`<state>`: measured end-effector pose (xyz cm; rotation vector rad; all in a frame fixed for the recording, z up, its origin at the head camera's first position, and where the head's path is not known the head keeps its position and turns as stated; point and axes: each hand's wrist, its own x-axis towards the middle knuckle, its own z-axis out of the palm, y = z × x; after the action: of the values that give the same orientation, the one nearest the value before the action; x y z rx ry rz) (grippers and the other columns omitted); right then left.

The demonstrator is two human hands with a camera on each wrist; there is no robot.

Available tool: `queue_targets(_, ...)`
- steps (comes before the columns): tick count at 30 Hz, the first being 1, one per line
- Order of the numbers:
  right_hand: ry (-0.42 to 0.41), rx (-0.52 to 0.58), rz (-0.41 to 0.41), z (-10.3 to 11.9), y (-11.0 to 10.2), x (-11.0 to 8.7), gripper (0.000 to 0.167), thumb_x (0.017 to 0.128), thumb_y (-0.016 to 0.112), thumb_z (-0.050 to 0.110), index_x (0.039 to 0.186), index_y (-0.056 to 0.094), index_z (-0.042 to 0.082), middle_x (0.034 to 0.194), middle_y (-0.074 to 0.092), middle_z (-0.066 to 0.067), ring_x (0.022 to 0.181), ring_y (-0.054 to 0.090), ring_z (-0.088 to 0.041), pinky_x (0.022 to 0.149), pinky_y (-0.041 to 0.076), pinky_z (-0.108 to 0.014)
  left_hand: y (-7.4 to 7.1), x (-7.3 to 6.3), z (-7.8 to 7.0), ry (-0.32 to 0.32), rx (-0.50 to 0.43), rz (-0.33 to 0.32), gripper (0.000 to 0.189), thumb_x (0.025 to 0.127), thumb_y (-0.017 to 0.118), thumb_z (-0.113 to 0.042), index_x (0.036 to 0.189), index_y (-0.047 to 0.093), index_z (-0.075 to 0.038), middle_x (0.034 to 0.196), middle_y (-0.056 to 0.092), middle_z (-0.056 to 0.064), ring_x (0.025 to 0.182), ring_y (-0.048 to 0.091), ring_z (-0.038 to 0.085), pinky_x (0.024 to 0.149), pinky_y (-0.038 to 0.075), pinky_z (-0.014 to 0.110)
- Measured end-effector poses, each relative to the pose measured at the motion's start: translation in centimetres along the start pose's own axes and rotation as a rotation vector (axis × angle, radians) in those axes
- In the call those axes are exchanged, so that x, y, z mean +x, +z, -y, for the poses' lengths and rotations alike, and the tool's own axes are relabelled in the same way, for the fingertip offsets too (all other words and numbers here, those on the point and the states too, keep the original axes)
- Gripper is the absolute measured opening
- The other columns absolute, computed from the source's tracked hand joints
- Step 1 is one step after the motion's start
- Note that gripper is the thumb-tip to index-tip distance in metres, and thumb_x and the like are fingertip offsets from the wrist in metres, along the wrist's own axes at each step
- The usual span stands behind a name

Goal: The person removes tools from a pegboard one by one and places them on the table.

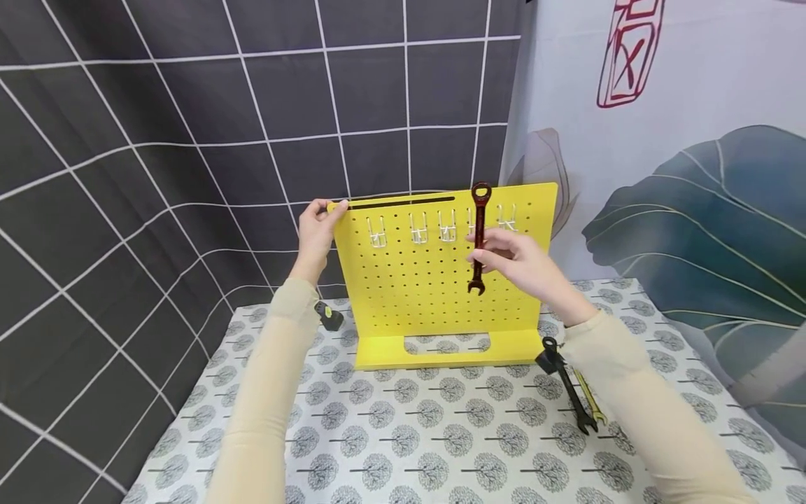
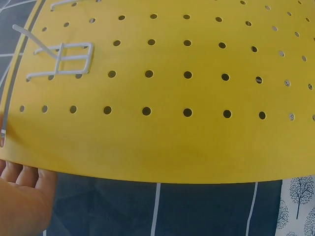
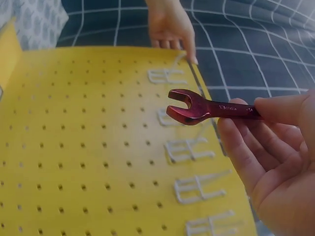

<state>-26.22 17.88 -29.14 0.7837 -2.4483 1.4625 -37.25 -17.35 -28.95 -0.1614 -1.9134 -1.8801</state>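
Observation:
My left hand [image 1: 317, 236] grips the upper left corner of a yellow pegboard [image 1: 441, 308], thumb in front and the other fingers behind its edge. In the left wrist view those fingers [image 2: 30, 177] show at the board's side edge. Before the board's upper right part, my right hand [image 1: 521, 264] pinches a dark red combination wrench [image 1: 480, 227] between thumb and fingers. The wrench stands nearly upright, ring end up and open end down. "13mm" is marked on its shank in the right wrist view. White wire hooks [image 1: 418, 234] line the upper board, with one partly hidden behind the wrench.
A black wrench [image 1: 571, 392] and a gold-coloured wrench [image 1: 590, 400] lie on the tree-patterned tablecloth [image 1: 403, 441], right of the board and partly behind my right forearm. A dark gridded curtain [image 1: 277, 168] hangs behind, and a printed pale cloth [image 1: 567, 84] hangs at the right.

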Motion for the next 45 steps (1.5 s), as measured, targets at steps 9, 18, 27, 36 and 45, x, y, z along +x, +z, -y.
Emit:
queue_targets(9, 0.063, -0.093, -0.075, 0.3, -4.0, -2.4, 0.037, 0.100, 0.065, 0.027, 0.133, 0.063, 0.010, 0.113, 0.073, -0.012, 0.091, 0.071, -0.015, 0.084, 0.052, -0.024, -0.5, -0.1, -0.2, 0.003, 0.000, -0.001, 0.025, 0.091, 0.077, -0.026, 0.094, 0.055, -0.015, 0.074, 0.061, -0.003, 0.071, 0.056, 0.011, 0.065, 0.041, 0.024)
queue_targets(18, 0.169, -0.191, -0.146, -0.3, -7.8, -5.2, 0.041, 0.100, 0.063, 0.037, 0.136, 0.060, 0.017, 0.111, 0.073, -0.002, 0.090, 0.069, -0.012, 0.088, 0.046, -0.032, -0.6, -0.1, -0.4, -0.015, -0.014, -0.012, 0.023, 0.090, 0.078, -0.024, 0.094, 0.058, -0.014, 0.073, 0.062, -0.003, 0.068, 0.056, 0.010, 0.063, 0.040, 0.024)
queue_targets(27, 0.225, -0.223, -0.190, -1.1, -10.9, -7.4, 0.043, 0.101, 0.060, 0.038, 0.140, 0.057, 0.018, 0.105, 0.072, 0.014, 0.088, 0.067, -0.008, 0.087, 0.039, -0.047, -0.7, 0.0, -0.4, -0.016, 0.003, -0.013, 0.023, 0.091, 0.078, -0.026, 0.095, 0.058, -0.014, 0.073, 0.061, -0.003, 0.069, 0.055, 0.010, 0.063, 0.039, 0.024)
queue_targets(36, 0.251, -0.255, -0.215, -1.9, -13.2, -9.1, 0.043, 0.102, 0.059, 0.036, 0.143, 0.055, 0.022, 0.105, 0.072, 0.014, 0.089, 0.067, -0.005, 0.083, 0.039, -0.034, -0.4, -0.1, -0.1, 0.007, 0.003, 0.006, 0.023, 0.093, 0.076, -0.026, 0.093, 0.055, -0.014, 0.077, 0.059, -0.003, 0.071, 0.052, 0.010, 0.064, 0.038, 0.024)
queue_targets(45, 0.328, -0.252, -0.219, -3.5, -14.7, -11.0, 0.045, 0.103, 0.058, 0.039, 0.143, 0.053, 0.020, 0.102, 0.069, 0.024, 0.088, 0.065, 0.003, 0.097, 0.033, -0.072, -0.1, -0.2, 0.0, 0.010, 0.003, 0.007, 0.023, 0.092, 0.075, -0.026, 0.094, 0.055, -0.015, 0.077, 0.059, -0.004, 0.071, 0.053, 0.009, 0.067, 0.039, 0.025)
